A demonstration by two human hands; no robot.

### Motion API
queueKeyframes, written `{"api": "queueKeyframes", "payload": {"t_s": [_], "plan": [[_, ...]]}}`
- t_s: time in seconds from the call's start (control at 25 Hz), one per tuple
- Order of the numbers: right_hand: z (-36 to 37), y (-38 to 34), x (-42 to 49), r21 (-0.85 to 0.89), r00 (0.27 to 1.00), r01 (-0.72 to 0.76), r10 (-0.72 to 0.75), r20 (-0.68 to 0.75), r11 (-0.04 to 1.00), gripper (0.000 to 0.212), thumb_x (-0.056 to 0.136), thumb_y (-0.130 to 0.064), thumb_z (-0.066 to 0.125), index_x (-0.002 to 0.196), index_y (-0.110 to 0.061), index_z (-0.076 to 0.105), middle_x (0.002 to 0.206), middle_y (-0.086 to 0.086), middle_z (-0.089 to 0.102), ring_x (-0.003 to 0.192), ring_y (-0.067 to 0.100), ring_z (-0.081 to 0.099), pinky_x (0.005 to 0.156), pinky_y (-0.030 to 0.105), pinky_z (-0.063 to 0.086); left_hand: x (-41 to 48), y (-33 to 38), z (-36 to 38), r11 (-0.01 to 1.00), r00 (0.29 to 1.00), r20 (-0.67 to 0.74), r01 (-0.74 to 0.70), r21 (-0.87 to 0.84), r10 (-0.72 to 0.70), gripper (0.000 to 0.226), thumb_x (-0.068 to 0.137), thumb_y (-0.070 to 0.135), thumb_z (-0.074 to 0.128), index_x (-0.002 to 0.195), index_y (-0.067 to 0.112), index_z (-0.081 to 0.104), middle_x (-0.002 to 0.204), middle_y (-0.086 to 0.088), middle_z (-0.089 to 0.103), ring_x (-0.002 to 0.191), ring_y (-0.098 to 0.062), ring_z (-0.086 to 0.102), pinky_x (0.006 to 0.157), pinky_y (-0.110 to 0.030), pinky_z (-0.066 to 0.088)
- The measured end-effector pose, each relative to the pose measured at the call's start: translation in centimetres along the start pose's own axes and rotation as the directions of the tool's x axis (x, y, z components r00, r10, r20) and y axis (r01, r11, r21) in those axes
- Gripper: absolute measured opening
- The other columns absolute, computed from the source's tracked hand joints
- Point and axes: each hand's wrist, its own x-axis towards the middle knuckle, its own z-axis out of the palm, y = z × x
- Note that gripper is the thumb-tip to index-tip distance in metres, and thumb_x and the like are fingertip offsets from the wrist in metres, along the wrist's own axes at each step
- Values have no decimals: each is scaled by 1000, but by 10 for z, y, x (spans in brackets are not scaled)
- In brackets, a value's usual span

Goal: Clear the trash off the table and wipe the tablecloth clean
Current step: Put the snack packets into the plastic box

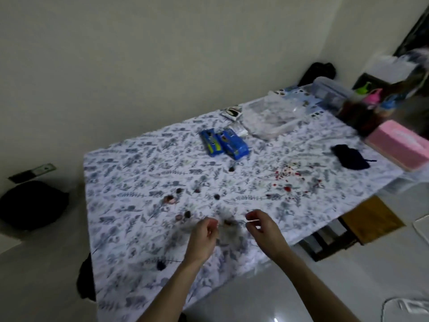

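Note:
A leaf-patterned tablecloth (130, 173) covers the table. Small dark and reddish scraps (173, 199) lie scattered over its near middle, and red spots (287, 182) stain it to the right. Two blue wrappers (224, 145) lie farther back. My left hand (204, 235) and my right hand (262, 228) each pinch a side of a thin, translucent bag (228, 228) held between them just over the cloth. The bag is blurred; something dark shows inside it.
At the back right lie a crumpled clear plastic bag (271, 117), a pink tissue box (399, 145), a dark cloth (350, 156) and clear containers (329, 89). A black bin (32, 205) stands on the floor left of the table. Boxes (369, 219) sit under its right edge.

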Motion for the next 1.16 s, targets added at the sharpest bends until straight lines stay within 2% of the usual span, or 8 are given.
{"api": "queueKeyframes", "payload": {"t_s": [0.12,0.36,0.48,0.56,0.68,0.88,1.0,1.16], "plan": [[-38,18,-4,1,999,-23,23,-42,1000,18,95,-19,53,113,-16,55,115,4,58,99,17,58,83,28,48,17,38,32,1000,998,54,-19,-17,19,21,94,16,53,113,12,61,107,-1,64,100,-16,62,88,-30,51],[-75,33,24,-29,999,-23,22,-32,999,24,95,-24,52,118,-16,54,118,3,56,101,16,58,86,30,50,65,70,56,999,997,67,-45,25,43,26,94,15,53,119,11,58,111,-2,62,102,-14,59,90,-26,48],[-90,36,60,-73,1000,15,-15,6,997,25,95,-24,52,119,-15,54,119,3,56,102,16,58,88,33,50,104,74,55,999,999,13,-46,22,46,24,93,13,55,116,9,59,108,-4,64,96,-16,61,83,-23,48],[-101,39,89,-100,999,34,-32,24,994,24,95,-24,52,117,-16,54,118,2,56,101,15,58,88,35,51,134,71,52,999,999,-39,-29,16,30,24,92,12,55,115,8,60,109,-5,64,99,-18,61,86,-25,47],[-116,44,143,-138,997,49,-41,64,989,22,94,-22,53,115,-16,54,116,3,56,100,15,59,84,36,54,186,65,51,996,986,-151,69,-47,-76,22,92,10,54,113,9,60,111,-11,63,102,-29,62,83,-30,47],[-120,42,213,-155,995,70,-57,87,985,17,93,-22,54,111,-23,52,113,-1,57,97,12,59,83,32,52,260,71,41,973,933,-276,216,-85,-232,45,93,13,53,137,6,43,137,-15,47,121,-31,52,94,-34,42],[-111,42,239,-205,990,91,-66,128,975,20,93,-23,54,113,-21,51,113,-3,54,95,9,57,79,24,50,295,67,34,981,937,-291,181,-75,-195,51,89,11,58,137,11,41,134,-14,46,117,-31,53,97,-38,45],[-95,38,270,-286,972,129,-64,226,950,26,93,-26,52,118,-19,50,117,1,54,104,13,56,86,28,48,335,62,21,983,932,-330,175,54,-148,59,82,15,67,135,13,40,132,-15,44,117,-35,52,97,-51,48]]}}
